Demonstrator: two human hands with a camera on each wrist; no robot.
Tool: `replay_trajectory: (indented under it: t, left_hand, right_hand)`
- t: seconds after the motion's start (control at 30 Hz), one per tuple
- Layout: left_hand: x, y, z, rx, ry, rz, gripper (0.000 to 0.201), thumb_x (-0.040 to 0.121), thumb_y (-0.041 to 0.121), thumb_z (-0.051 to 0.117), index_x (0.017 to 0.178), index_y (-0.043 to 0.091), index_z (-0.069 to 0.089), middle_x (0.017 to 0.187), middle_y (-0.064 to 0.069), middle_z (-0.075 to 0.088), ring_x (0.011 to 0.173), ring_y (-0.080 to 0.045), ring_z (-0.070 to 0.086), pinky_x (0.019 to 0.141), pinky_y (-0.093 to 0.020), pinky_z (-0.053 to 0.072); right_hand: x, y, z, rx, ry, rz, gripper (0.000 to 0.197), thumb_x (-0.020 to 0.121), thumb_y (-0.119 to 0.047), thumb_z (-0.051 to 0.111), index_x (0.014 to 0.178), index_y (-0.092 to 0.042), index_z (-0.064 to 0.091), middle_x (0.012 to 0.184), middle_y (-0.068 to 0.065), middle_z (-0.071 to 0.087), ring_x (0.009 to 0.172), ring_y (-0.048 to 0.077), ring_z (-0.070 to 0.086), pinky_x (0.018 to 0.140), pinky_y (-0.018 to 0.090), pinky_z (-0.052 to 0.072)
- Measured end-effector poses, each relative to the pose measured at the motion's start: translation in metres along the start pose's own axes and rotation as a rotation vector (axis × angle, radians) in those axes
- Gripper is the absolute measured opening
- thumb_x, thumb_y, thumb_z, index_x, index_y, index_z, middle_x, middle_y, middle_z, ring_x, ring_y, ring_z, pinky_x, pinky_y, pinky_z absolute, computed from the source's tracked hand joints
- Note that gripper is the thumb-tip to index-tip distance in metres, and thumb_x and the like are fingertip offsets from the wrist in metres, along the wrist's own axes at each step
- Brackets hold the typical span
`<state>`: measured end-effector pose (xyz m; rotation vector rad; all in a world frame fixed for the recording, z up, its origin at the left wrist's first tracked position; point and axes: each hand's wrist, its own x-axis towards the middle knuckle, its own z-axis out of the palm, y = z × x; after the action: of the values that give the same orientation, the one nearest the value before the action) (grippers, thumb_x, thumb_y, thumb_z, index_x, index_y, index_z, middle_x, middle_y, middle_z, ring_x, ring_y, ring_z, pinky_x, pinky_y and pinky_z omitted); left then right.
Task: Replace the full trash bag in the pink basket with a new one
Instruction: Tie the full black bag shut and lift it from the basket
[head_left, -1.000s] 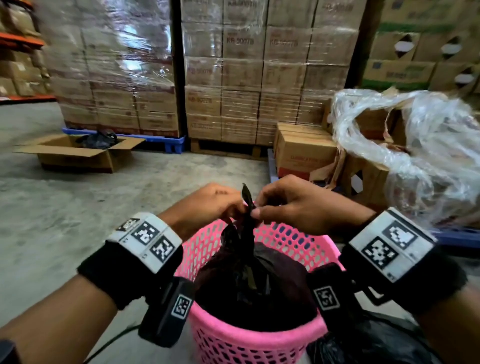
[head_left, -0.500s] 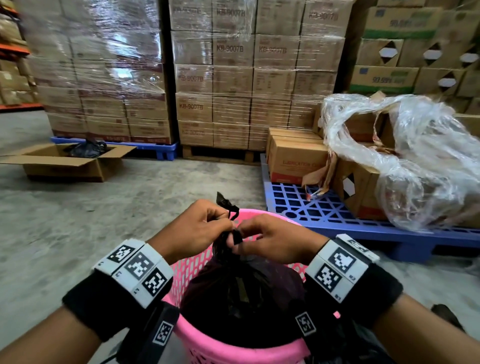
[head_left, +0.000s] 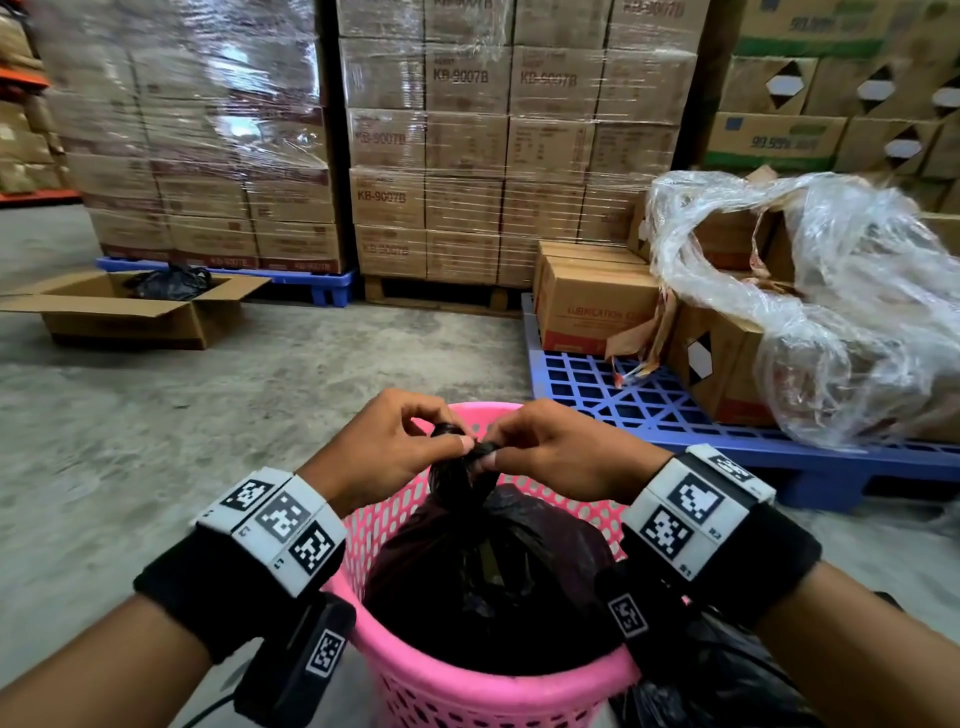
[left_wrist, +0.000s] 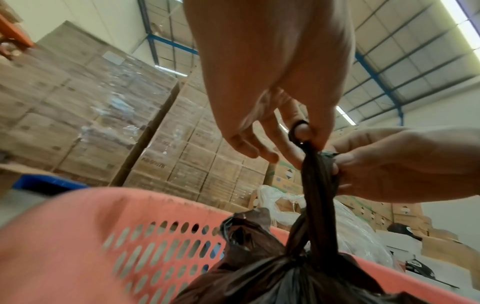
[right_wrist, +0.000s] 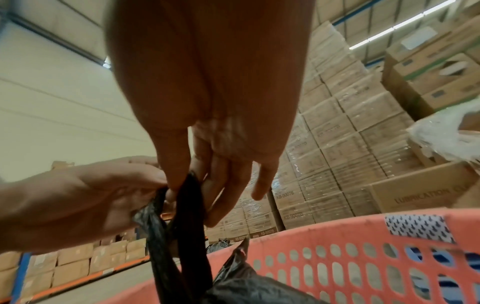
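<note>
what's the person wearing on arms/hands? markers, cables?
Both hands bare, no gloves, forearms bare. Left hand and right hand each have a wide black wristband carrying a white block with black square fiducial markers. A black camera module with its own marker hangs under each wrist. A thin dark cable shows below the left module.

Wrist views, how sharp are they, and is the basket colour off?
Left wrist view: pink basket rim blurred and rendered orange-salmon, the twisted black trash bag neck sharp; right wrist view: right hand close, soft and shadowed; head view: floor at left smeared.
</note>
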<state>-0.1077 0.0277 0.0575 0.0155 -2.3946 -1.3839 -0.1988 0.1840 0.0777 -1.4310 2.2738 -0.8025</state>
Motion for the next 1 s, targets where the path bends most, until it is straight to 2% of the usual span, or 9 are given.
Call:
replay_trajectory:
  t: [0.1, 0.2, 0.3, 0.43, 0.53, 0.63, 0.77, 0.9, 1.0]
  left_hand:
    - [0.003, 0.003, 0.004, 0.072, 0.047, 0.080, 0.025, 0.078, 0.000, 0.064, 0.055, 0.008, 0.056, 0.052, 0.000, 0.050, 0.054, -0.009, 0.044, 0.053, -0.019, 0.035]
    - [0.010, 0.001, 0.006, 0.022, 0.080, 0.010, 0.038, 0.076, -0.007, 0.057, 0.047, 0.013, 0.043, 0.038, 0.009, 0.037, 0.041, -0.003, 0.033, 0.045, -0.014, 0.028]
    - [0.011, -0.003, 0.006, -0.031, 0.016, -0.156, 0.039, 0.077, -0.004, 0.052, 0.045, 0.015, 0.042, 0.041, 0.006, 0.040, 0.043, -0.007, 0.037, 0.050, -0.021, 0.034]
    - [0.009, -0.004, 0.001, -0.161, -0.057, -0.280, 0.040, 0.079, -0.004, 0.049, 0.044, 0.014, 0.046, 0.036, 0.007, 0.049, 0.038, -0.006, 0.048, 0.046, -0.016, 0.044]
    - [0.008, -0.006, 0.001, -0.267, -0.057, -0.306, 0.044, 0.079, -0.008, 0.047, 0.041, 0.015, 0.046, 0.034, 0.006, 0.049, 0.035, -0.004, 0.047, 0.042, -0.015, 0.043]
    - [0.007, -0.007, 0.003, -0.356, -0.076, -0.358, 0.050, 0.080, -0.008, 0.045, 0.037, 0.018, 0.048, 0.038, 0.004, 0.049, 0.037, -0.007, 0.047, 0.045, -0.020, 0.043]
    - [0.007, -0.006, 0.005, -0.471, -0.108, -0.416, 0.030, 0.077, -0.006, 0.045, 0.052, 0.010, 0.053, 0.058, -0.010, 0.053, 0.052, -0.018, 0.050, 0.059, -0.033, 0.042]
    - [0.006, -0.004, 0.004, -0.449, -0.092, -0.437, 0.042, 0.078, -0.004, 0.045, 0.042, 0.014, 0.058, 0.051, -0.006, 0.056, 0.049, -0.015, 0.052, 0.061, -0.032, 0.042]
    - [0.005, -0.002, 0.001, -0.319, -0.093, -0.406, 0.028, 0.082, 0.004, 0.050, 0.057, 0.010, 0.062, 0.063, -0.009, 0.061, 0.055, -0.015, 0.055, 0.064, -0.029, 0.044]
  right_hand:
    - [0.001, 0.004, 0.001, 0.051, 0.036, 0.056, 0.021, 0.091, -0.012, 0.055, 0.099, 0.000, 0.070, 0.102, 0.016, 0.073, 0.099, 0.027, 0.067, 0.096, 0.044, 0.050]
    - [0.004, 0.002, 0.007, -0.014, 0.089, 0.066, 0.021, 0.091, -0.014, 0.054, 0.095, 0.000, 0.069, 0.095, 0.016, 0.074, 0.088, 0.028, 0.068, 0.086, 0.045, 0.054]
    - [0.002, -0.003, 0.011, -0.161, 0.174, 0.018, 0.015, 0.089, -0.015, 0.057, 0.095, -0.006, 0.068, 0.091, 0.009, 0.071, 0.077, 0.018, 0.061, 0.069, 0.029, 0.049]
    - [-0.004, -0.008, 0.010, -0.238, 0.243, -0.077, 0.011, 0.081, -0.014, 0.065, 0.090, -0.013, 0.058, 0.080, -0.002, 0.062, 0.078, 0.019, 0.058, 0.070, 0.035, 0.049]
    - [-0.008, -0.014, 0.008, -0.267, 0.137, -0.123, 0.012, 0.076, -0.016, 0.071, 0.084, -0.012, 0.064, 0.075, -0.003, 0.062, 0.069, 0.016, 0.058, 0.064, 0.032, 0.047]
    - [-0.010, -0.019, 0.014, -0.365, 0.148, -0.173, 0.014, 0.074, -0.024, 0.071, 0.080, -0.014, 0.065, 0.076, -0.002, 0.062, 0.069, 0.017, 0.058, 0.062, 0.034, 0.048]
    - [-0.008, -0.026, 0.018, -0.488, 0.262, -0.240, 0.016, 0.075, -0.026, 0.068, 0.081, -0.012, 0.064, 0.082, 0.005, 0.066, 0.075, 0.026, 0.060, 0.061, 0.034, 0.041]
    - [-0.009, -0.030, 0.022, -0.634, 0.288, -0.294, 0.017, 0.078, -0.023, 0.061, 0.086, -0.009, 0.064, 0.090, 0.011, 0.067, 0.080, 0.032, 0.061, 0.059, 0.033, 0.031]
    - [-0.009, -0.029, 0.021, -0.512, 0.233, -0.293, 0.006, 0.076, -0.017, 0.060, 0.079, -0.012, 0.060, 0.078, 0.009, 0.064, 0.068, 0.028, 0.056, 0.054, 0.034, 0.033]
